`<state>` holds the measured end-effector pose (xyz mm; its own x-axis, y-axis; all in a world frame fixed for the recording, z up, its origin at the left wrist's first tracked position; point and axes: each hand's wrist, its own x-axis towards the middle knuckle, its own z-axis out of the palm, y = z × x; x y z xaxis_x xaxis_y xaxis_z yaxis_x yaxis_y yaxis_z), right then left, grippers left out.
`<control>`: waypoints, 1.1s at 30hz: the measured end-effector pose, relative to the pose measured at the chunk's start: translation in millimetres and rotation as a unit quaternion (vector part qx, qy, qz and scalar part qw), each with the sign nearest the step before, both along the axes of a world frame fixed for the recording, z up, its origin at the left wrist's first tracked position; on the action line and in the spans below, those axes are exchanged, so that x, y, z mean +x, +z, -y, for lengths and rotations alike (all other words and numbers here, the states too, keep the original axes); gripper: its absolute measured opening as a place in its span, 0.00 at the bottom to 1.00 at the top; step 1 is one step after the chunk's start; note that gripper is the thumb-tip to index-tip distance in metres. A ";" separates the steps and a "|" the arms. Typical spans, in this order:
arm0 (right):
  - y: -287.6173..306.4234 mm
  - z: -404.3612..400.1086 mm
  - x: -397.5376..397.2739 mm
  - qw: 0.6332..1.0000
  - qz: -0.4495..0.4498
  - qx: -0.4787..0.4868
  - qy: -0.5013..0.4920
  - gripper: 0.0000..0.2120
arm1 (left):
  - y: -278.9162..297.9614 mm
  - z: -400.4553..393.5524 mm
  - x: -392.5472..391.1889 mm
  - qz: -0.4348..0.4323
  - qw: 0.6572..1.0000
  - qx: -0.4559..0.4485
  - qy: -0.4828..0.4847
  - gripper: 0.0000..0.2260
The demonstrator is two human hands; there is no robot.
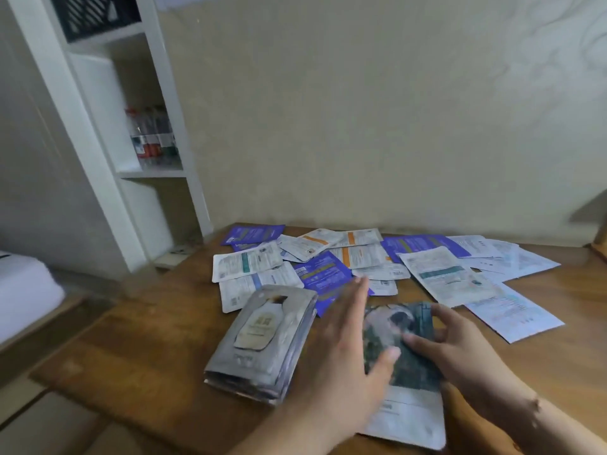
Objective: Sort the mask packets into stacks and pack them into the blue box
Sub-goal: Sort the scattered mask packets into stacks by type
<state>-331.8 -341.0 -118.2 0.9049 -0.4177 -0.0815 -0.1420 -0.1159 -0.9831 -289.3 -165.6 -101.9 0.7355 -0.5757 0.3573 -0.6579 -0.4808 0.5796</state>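
A stack of silver mask packets (262, 343) with a bottle picture lies on the wooden table (138, 353) at the front. To its right lies a dark packet with a picture (397, 343) on top of a white packet. My right hand (460, 343) pinches the dark packet's right edge with curled fingers. My left hand (345, 349) hovers flat, fingers straight, between the silver stack and the dark packet. Several loose white, purple and orange-striped packets (361, 261) are scattered behind. No blue box is in view.
A white shelf unit (138, 133) with bottles stands at the back left of the table. The beige wall runs along the table's far edge. A white object (23, 290) sits low at the left. A brown item pokes in at the right edge.
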 end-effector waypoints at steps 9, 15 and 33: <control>1.8 -5.5 11.0 0.861 -0.041 -0.505 -0.049 0.24 | -48.4 -37.6 -5.0 0.060 0.963 0.246 -0.093 0.23; -28.6 -19.0 23.7 0.805 -0.087 -0.548 0.211 0.40 | -51.3 -38.6 -0.6 0.041 0.963 0.254 -0.081 0.21; -26.2 29.5 120.9 0.785 -0.129 -0.562 0.227 0.23 | -76.2 -15.3 9.7 0.090 0.959 0.265 -0.034 0.21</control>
<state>-211.0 -370.5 -144.4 0.9953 0.0033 -0.0968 -0.0131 -0.9857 -0.1679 -279.6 -150.3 -178.0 0.6439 -0.7559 0.1188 -0.7646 -0.6294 0.1389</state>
